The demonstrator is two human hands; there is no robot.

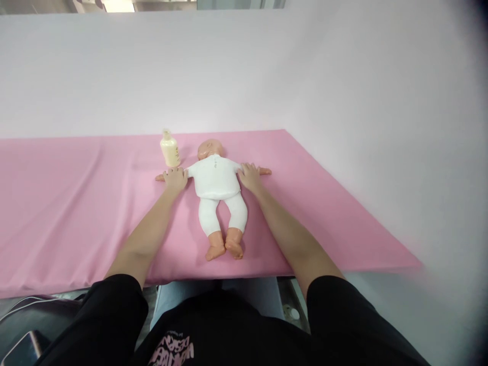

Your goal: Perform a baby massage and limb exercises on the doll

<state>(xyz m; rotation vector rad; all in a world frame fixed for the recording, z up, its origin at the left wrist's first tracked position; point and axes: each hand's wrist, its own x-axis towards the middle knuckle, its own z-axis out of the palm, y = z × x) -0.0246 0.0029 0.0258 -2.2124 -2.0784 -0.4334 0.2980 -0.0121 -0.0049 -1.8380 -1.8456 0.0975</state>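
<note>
A baby doll with a white cloth body lies on the pink sheet, its arms stretched out to both sides and its feet toward me. It appears to be face down, with its head turned. My left hand is closed over the doll's arm on the left, and the doll's small hand shows beyond my fingers. Over the arm on the right, my right hand is closed in the same way. The undersides of both grips are hidden. Just behind my left hand stands a pale yellow bottle.
The pink sheet covers a table whose front edge runs close to my body. White walls rise behind it and on the right. At the lower left, a phone-like dark device and a white cable lie on a dark surface.
</note>
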